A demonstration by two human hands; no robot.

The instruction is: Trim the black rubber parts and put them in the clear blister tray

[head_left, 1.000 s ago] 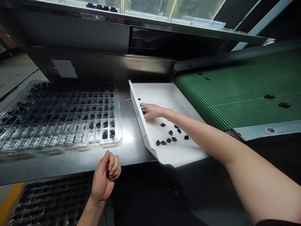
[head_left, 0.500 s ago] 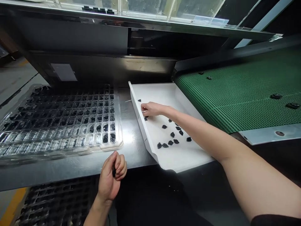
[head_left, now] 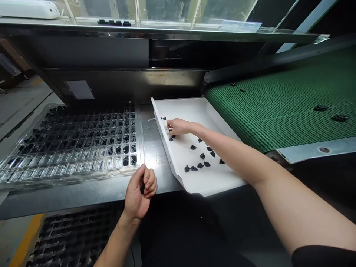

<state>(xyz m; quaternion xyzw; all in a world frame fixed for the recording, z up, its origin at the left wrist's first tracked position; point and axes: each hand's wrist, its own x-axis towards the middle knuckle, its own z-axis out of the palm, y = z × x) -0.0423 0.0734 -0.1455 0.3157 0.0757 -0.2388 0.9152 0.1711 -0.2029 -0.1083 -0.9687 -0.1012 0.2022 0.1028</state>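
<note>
My right hand [head_left: 179, 127] reaches into a white tray [head_left: 191, 183], close to its left wall. Its fingers are pinched together, with a thin pale stick-like thing [head_left: 168, 129] showing at the tips. Beside the fingertips lies a small black part [head_left: 171, 139], and several more black parts [head_left: 193, 147] are scattered over the tray floor. Held low in front of the steel bench, my left hand [head_left: 140, 193] is closed with curled fingers. Something dark shows inside the curl, too shadowed to name. The clear plastic blister tray [head_left: 69, 165], its pockets partly filled with black parts, lies just beyond it.
A green conveyor belt [head_left: 289, 111] on the right carries a few black parts. Above the bench runs a metal shelf [head_left: 167, 33] with a row of small black pieces [head_left: 114, 23]. Another filled tray [head_left: 69, 237] sits below the bench at lower left.
My left hand has shifted up and to the right, still closed. My right hand stays at nearly the same spot in the white tray. The camera view has turned slightly.
</note>
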